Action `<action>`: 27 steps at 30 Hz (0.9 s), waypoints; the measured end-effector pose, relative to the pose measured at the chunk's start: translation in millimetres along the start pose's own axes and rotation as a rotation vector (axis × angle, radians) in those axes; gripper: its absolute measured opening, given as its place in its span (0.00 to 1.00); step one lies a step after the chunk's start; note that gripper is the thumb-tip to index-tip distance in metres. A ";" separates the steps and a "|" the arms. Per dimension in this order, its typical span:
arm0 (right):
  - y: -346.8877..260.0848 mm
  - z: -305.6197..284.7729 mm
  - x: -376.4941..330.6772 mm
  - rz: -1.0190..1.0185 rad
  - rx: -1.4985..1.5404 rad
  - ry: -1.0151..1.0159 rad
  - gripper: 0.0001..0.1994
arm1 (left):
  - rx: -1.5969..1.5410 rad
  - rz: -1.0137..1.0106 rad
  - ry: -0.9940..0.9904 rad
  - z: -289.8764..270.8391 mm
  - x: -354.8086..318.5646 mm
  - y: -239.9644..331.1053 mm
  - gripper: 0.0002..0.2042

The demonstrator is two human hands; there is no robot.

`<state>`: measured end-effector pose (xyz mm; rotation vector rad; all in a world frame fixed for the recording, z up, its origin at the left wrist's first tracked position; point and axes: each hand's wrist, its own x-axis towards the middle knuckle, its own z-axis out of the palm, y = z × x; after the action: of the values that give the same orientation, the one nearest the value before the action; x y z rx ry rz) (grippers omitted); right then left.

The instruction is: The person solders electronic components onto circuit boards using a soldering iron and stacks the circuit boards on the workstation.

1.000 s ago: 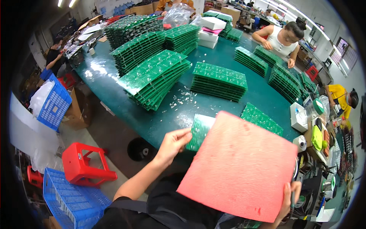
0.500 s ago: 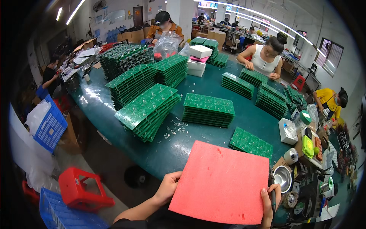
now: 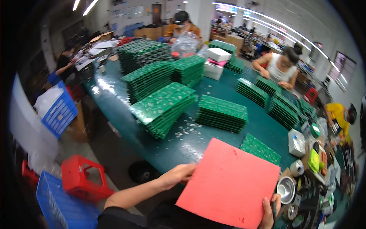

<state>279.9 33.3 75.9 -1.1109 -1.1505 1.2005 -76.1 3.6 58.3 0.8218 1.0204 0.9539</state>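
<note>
A square red foam sheet is tilted in front of me, with a few small dark dents in its face. My left hand is at its left edge, slightly blurred, with the fingertips partly hidden at the edge. At the lower right corner my right hand grips the sheet, thumb on its face. A dark, slim handle also shows against the right hand's fingers; its kind is unclear. Just beyond the sheet lies a green circuit board panel, partly covered by it.
Stacks of green circuit boards stand on the green table, with small white scraps between them. To the right are a metal bowl and tape rolls. A red stool and blue crates stand left. Other people work across the table.
The whole view has shifted, so the table and stacks appear farther right. The foam sheet has turned slightly clockwise, and my left forearm reaches out longer toward its edge.
</note>
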 end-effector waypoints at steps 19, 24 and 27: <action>39.7 -91.8 32.9 -0.610 -0.931 -0.649 0.08 | 1.366 1.598 -0.585 -12.3 137.9 2.6 0.15; 32.8 -71.6 43.3 -0.617 -0.990 -0.766 0.08 | 1.572 1.315 -0.701 -18.2 127.1 15.0 0.21; 32.8 -76.5 38.7 -0.594 -0.999 -0.738 0.08 | 1.507 1.258 -0.725 -9.9 126.4 7.3 0.20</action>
<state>353.9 72.4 38.0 -0.8655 -2.6025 0.5046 -59.5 124.0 21.9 3.0157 0.2974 0.5480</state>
